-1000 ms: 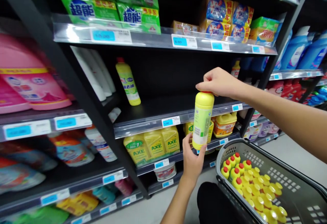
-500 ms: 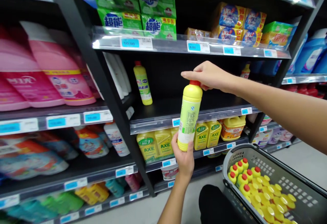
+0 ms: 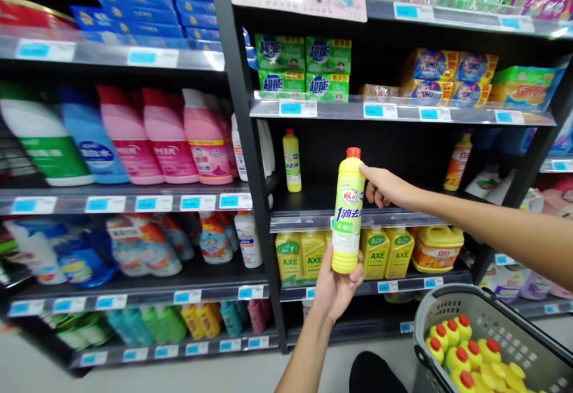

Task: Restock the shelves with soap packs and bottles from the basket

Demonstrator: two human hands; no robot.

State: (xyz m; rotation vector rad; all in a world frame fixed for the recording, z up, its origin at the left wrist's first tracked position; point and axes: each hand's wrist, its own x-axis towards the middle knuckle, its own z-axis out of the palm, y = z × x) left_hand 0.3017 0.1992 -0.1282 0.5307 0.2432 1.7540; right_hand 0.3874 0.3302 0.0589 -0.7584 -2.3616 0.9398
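A yellow dish soap bottle (image 3: pixel 348 217) with a red cap stands nearly upright in front of the shelves, its printed front label towards me. My left hand (image 3: pixel 336 282) is closed around its base from below, thumb and fingers on either side. At the bottle's upper right, my right hand (image 3: pixel 385 187) touches the shoulder with its index finger; the other fingers curl loosely, apart from the bottle. A similar soap bottle (image 3: pixel 292 161) is on the middle shelf behind, to the left.
At lower right stands a grey shopping basket (image 3: pixel 423 327) holding several yellow bottles, some red-capped. Yellow AXE bottles (image 3: pixel 376 254) line the shelf below. An orange bottle (image 3: pixel 458 163) stands at the right on the middle shelf (image 3: pixel 308 206). Pink detergent bottles (image 3: pixel 166 142) fill the left unit.
My right hand has come off the cap to the bottle's right side. The bottle has turned from its back label to its front. The view has shifted, showing more shelving on the left.
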